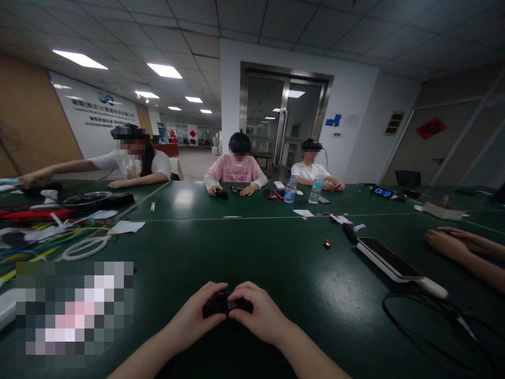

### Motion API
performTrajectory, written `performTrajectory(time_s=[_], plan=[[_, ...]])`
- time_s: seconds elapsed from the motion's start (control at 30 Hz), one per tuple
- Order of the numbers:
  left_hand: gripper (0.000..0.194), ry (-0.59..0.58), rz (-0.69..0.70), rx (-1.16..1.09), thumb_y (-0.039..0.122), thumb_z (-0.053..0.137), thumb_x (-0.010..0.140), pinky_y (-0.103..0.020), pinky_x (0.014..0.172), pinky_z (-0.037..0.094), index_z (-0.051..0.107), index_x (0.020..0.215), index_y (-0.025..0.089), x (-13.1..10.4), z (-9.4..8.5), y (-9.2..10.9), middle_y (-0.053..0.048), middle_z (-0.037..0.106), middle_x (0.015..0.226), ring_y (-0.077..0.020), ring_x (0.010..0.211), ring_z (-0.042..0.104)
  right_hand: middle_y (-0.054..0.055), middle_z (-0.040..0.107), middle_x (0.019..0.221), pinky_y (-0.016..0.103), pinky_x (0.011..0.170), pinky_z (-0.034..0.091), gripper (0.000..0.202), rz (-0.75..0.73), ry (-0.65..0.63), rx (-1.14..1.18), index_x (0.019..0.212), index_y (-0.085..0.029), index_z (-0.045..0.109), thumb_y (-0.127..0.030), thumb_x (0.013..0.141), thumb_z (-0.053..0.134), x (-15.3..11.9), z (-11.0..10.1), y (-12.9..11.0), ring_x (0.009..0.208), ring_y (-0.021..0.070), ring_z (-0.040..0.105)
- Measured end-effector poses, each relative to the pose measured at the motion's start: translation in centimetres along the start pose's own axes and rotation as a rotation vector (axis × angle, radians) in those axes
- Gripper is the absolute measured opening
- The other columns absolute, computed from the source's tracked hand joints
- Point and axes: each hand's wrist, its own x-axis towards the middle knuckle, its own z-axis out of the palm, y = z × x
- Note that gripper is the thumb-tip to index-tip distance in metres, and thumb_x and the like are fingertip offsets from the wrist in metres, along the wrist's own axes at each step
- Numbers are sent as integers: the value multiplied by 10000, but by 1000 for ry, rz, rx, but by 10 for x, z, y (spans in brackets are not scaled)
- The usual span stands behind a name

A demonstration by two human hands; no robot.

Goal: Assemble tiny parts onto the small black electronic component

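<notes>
Both my hands meet at the near middle of the green table (173,273). My left hand (203,310) curls its thumb and fingers around the left end of a small black object (228,303). Around the right end of that object, my right hand (252,310) is closed in the same way. Fingers cover much of it, so its exact kind cannot be made out. A small orange-and-dark piece (326,243) lies farther off to the right of my hands.
Tangled cables (84,247) and tools fill the left side. To the right are a phone (389,257) on a white device and a black cable (394,310). Two water bottles (290,189) stand across. A co-worker's hands (453,245) rest at right; several people sit around.
</notes>
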Motion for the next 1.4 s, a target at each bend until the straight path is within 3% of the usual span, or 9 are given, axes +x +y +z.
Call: performTrajectory(time_s=[0.23,0.6,1.4], plan=[[403,-34,-26,-15,186,597,718,-334,844,453,525,1107,260,0,0,1,-12,593,1026,-202,948,570,14,555,1060,316,876,436,257,-5,-10,-21,984,-267,626,-203,736,646,1,1,3,978,164,549],[436,-57,-75,-37,216,592,740,-382,962,405,488,1162,248,-3,-2,5,-31,589,1157,-213,1078,537,-5,558,1068,326,864,442,259,2,-4,-14,985,-289,624,-223,736,651,0,1,5,980,169,559],[426,-108,-59,-16,208,578,752,-344,954,420,482,1167,239,-2,-4,9,-35,585,1155,-198,1076,538,-5,554,1093,333,885,433,232,39,-20,5,953,-290,646,-228,729,652,0,0,4,1015,184,546]])
